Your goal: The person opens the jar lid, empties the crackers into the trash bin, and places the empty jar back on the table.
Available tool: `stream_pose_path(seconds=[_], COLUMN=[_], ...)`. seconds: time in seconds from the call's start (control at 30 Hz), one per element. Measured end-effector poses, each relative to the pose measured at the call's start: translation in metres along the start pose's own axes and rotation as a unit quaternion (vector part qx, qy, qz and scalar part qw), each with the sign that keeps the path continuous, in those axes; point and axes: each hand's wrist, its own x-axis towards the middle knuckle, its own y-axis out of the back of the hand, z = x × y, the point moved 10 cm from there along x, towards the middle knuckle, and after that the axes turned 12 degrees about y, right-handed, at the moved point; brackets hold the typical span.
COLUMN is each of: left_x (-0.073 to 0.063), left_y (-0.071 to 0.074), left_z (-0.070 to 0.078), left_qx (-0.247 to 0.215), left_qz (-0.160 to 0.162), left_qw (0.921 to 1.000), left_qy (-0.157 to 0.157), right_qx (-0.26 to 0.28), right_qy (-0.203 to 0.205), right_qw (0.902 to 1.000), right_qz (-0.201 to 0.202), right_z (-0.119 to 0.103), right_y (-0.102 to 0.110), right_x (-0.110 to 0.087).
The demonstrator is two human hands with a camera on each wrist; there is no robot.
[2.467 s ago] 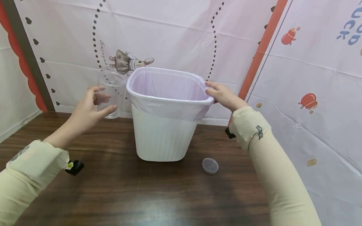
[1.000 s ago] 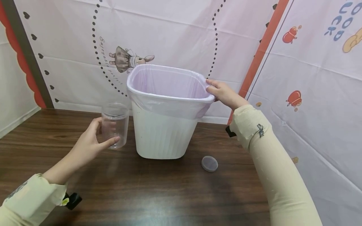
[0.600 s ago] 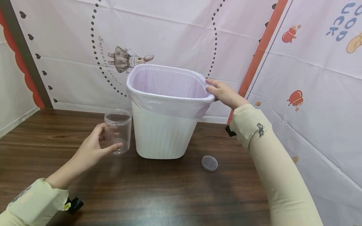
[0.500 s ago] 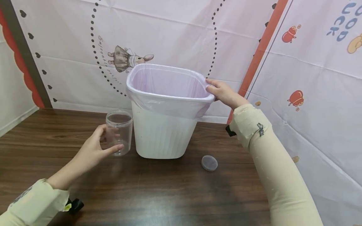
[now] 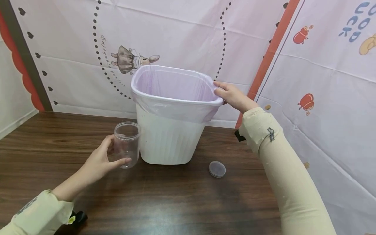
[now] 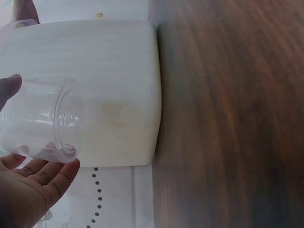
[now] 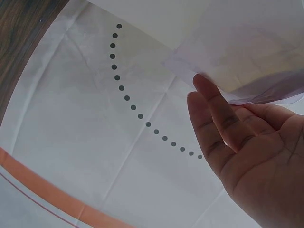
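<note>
A clear, lidless plastic jar [image 5: 127, 147] stands upright in the grip of my left hand [image 5: 98, 160], thumb in front and fingers behind. In the left wrist view, the base of the jar [image 6: 35, 116] is off the tabletop, beside the white trash bin [image 5: 167, 137]. A thin lilac bag [image 5: 176, 109] lines this bin and folds over its rim. My right hand [image 5: 233, 97] holds the bin's right rim, thumb on top; the right wrist view shows its fingers [image 7: 223, 116] below the bag's edge. No contents are visible in the jar; the bin's bottom is hidden.
A round translucent lid [image 5: 217, 169] lies on the dark wooden table [image 5: 164, 202], right of the bin. Printed pale sheets [image 5: 182, 29] hang behind the table and along its right side.
My left hand has lowered the jar from beside the bin's rim and brought it slightly right, closer to the bin's lower side. My right hand has stayed on the rim.
</note>
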Motion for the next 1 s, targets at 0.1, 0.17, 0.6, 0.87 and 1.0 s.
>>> stream_pose_path(seconds=[0.1,0.17,0.6,0.87,1.0], left_x=[-0.002,-0.003,-0.009,-0.014,-0.016], left_y=[-0.003,-0.007,-0.033,-0.046,-0.052], left_z=[0.000,0.001,0.006,0.014,0.017], left_qx=[0.000,-0.003,0.004,-0.004,-0.005], left_qz=[-0.005,-0.010,-0.055,-0.075,-0.085], left_qw=[1.0000,0.9999,0.9982,0.9961,0.9948], left_qy=[-0.007,-0.013,-0.025,-0.048,-0.056], right_qx=[0.000,-0.002,0.000,-0.007,-0.009], right_qy=[0.002,0.001,-0.009,-0.011,-0.009], right_qw=[1.0000,1.0000,1.0000,0.9999,0.9999], right_qz=[-0.003,-0.004,0.001,0.005,0.004], right_z=[-0.001,-0.002,0.000,-0.002,-0.002], right_y=[-0.001,-0.002,-0.001,0.000,0.000], right_x=[0.000,0.000,-0.002,-0.002,-0.001])
